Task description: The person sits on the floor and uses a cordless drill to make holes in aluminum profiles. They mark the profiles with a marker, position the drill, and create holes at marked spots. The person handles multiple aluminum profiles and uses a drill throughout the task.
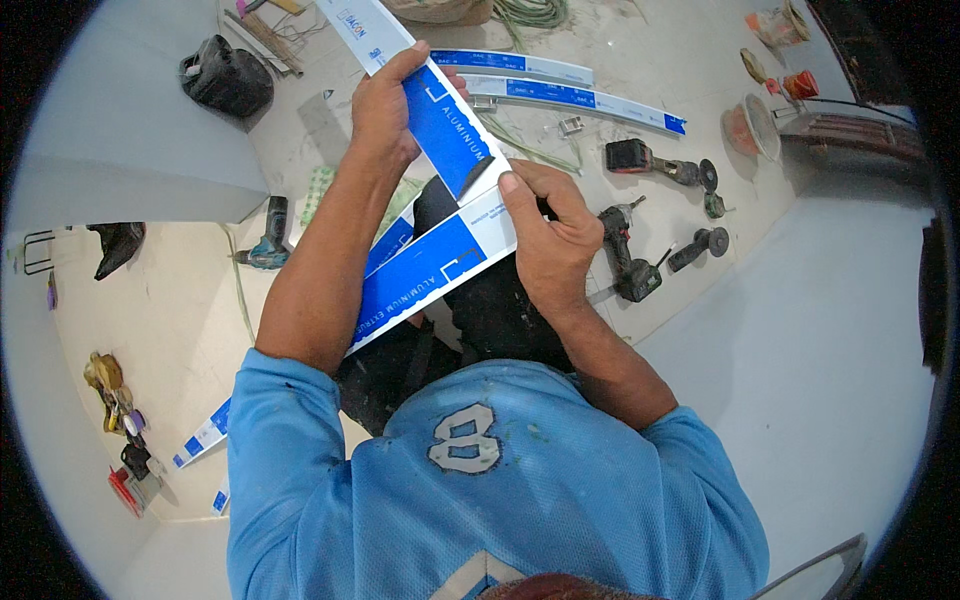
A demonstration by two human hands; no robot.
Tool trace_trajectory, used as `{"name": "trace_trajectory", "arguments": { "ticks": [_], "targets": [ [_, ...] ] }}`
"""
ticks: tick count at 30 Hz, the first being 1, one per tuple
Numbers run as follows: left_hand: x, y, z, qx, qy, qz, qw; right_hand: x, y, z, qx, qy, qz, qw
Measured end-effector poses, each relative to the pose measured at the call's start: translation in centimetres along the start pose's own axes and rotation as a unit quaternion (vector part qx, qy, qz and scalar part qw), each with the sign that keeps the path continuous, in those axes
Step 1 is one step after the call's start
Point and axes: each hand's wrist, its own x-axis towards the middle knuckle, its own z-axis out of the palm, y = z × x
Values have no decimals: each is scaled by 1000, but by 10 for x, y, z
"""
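Note:
My left hand is closed round a long flat profile bar covered in blue and white film, thumb on its face. This bar slants from the top down to a corner. There it meets a second, similar profile bar, which runs down to the left over my lap. At that joint my right hand pinches the corner, thumb on top and fingers behind. A dark gap shows at the joint's inner edge. Under the second bar lies part of another blue and white strip.
Two more film-covered profiles lie on the floor ahead. To the right are a cordless grinder, a cordless drill and a black tool. Another drill lies left, below a black bucket. A pale bucket stands far right.

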Motion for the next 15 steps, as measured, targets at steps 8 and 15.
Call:
{"name": "trace_trajectory", "arguments": {
  "ticks": [8,15],
  "targets": [
    [-3,-3,-4,-24,21,-26,999,-15,-7,-6,7,7,17,1000],
    [1,-3,1,-29,20,-43,998,-16,-2,-9,-18,8,-32,999]
  ]
}}
